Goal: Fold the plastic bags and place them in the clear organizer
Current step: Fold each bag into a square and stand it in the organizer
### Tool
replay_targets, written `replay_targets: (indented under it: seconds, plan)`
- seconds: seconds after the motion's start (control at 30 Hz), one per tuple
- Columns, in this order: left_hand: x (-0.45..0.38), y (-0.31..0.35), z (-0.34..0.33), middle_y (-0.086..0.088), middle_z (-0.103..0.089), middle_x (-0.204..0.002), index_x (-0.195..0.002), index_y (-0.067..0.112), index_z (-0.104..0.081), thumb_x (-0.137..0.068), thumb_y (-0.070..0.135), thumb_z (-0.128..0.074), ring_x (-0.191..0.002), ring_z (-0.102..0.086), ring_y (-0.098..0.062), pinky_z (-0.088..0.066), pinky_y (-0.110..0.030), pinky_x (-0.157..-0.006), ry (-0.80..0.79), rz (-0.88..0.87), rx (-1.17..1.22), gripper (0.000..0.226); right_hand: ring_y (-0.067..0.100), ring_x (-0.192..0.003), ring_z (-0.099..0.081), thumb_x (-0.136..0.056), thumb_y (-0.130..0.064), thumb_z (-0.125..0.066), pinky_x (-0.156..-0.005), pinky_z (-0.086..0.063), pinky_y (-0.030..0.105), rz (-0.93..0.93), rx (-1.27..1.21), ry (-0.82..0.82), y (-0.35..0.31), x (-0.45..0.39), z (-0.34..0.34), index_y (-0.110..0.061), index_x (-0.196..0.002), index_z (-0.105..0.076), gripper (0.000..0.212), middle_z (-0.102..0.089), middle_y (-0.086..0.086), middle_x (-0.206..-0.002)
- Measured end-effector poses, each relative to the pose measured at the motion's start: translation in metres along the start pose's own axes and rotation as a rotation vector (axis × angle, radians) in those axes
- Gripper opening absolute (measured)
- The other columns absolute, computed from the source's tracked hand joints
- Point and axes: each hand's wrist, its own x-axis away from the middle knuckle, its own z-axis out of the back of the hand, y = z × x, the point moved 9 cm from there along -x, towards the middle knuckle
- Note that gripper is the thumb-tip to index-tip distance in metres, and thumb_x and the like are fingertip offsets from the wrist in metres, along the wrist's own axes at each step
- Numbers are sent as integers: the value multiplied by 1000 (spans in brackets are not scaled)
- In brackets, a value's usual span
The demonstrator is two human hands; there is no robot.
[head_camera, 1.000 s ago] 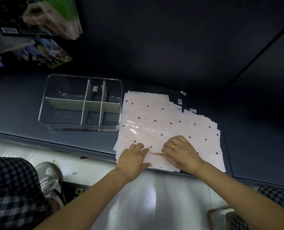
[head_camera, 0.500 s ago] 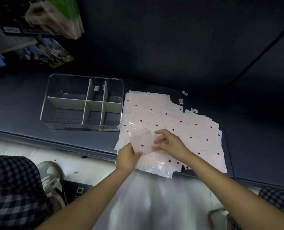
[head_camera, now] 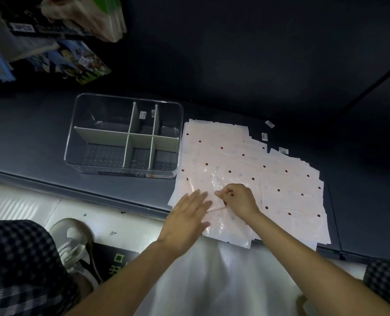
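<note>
A spread of pale pink plastic bags (head_camera: 246,160) with dark dots lies on the dark shelf, right of the clear organizer (head_camera: 75,124). The organizer has white dividers and its compartments hold nothing. On the near bags lies a small folded bag (head_camera: 214,202). My right hand (head_camera: 239,199) pinches the folded bag's top right edge with curled fingers. My left hand (head_camera: 187,222) lies flat with straight fingers, its fingertips on the folded bag's left side.
The dark shelf (head_camera: 41,142) has a front edge just below the organizer. Three small white labels (head_camera: 264,136) lie beyond the bags. Packaged goods (head_camera: 75,60) hang at the upper left. A white shoe (head_camera: 73,242) rests on the pale floor.
The bag held up between both hands half a second ago is now down on the pile. My left hand has let go and flattened out; my right hand still pinches it.
</note>
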Motion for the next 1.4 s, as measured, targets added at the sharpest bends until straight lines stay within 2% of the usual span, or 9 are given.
replay_targets:
  seconds: [0.1, 0.17, 0.4, 0.57, 0.67, 0.8, 0.9, 1.13, 1.4]
  plan:
    - [3, -10, -33, -4, 10, -158, -152, 23, -8, -97, 54, -31, -142, 21, -20, 16, -41, -115, -258, -32, -137, 67, 18, -75, -62, -85, -38, -65, -75, -48, 31, -6, 49, 27, -3, -2, 0, -11, -72, -64, 30, -65, 0, -73]
    - [4, -21, -42, -5, 29, -152, -149, 31, 12, -95, 62, -18, -132, 40, -18, 25, -37, -111, -322, -23, -168, 69, 17, -74, -60, -85, -41, -65, -74, -48, 31, -15, 66, 48, -4, -1, 0, -16, -71, -60, 29, -62, -2, -71]
    - [1, -31, -45, -13, 39, -146, -139, 42, 30, -89, 70, -8, -129, 44, -25, 21, -37, -113, -399, -46, -237, 69, 15, -81, -61, -82, -39, -68, -78, -46, 33, 19, 89, 40, 0, 15, -6, -20, -102, -50, 32, -58, -11, -65]
    - [-1, -34, -42, -10, 40, -146, -140, 44, 27, -87, 72, -9, -128, 45, -23, 22, -36, -112, -417, -54, -195, 70, 20, -100, -54, -77, -31, -74, -86, -45, 36, 435, 342, 189, -27, 40, 0, -19, -106, -62, 34, -59, -1, -107]
    - [-1, -35, -43, -10, 37, -148, -139, 44, 25, -88, 72, -14, -131, 41, -22, 23, -35, -112, -440, -73, -166, 70, 22, -100, -63, -70, -29, -81, -85, -51, 33, 705, 564, 158, -37, 58, -11, -20, -99, -71, 31, -66, -1, -112]
    - [-4, -40, -38, -6, 28, -154, -148, 43, 7, -89, 70, -24, -142, 25, -18, 23, -30, -111, -456, -67, -74, 71, 10, -109, -59, -90, -30, -60, -95, -40, 15, 631, 559, 123, -33, 50, -5, -23, -112, -67, 25, -65, -8, -117]
    - [-7, -45, -34, 0, 19, -158, -149, 40, -6, -90, 66, -31, -145, 16, -14, 15, -27, -114, -471, -27, 23, 69, 14, -94, -67, -87, -21, -50, -83, -51, 19, 741, 622, 95, -46, 53, -7, -15, -104, -73, 28, -71, -2, -105]
    - [-21, -52, -4, 7, -15, -159, -149, 32, -24, -93, 49, -49, -144, -13, -11, -11, -19, -111, -475, 85, 318, 64, 21, -76, -70, -50, 10, -82, -63, -57, 27, 732, 591, 228, -73, 62, 21, -7, -94, -73, 48, -73, 5, -89]
    - [-37, -80, 81, -3, -72, -103, -110, 10, -67, -90, 15, -63, -95, -66, -22, -52, -38, -86, -165, 283, 684, 21, 8, -82, -66, -94, -10, -53, -78, -49, 22, 398, 60, 231, -124, 59, 74, -16, -98, -71, 19, -72, -5, -87]
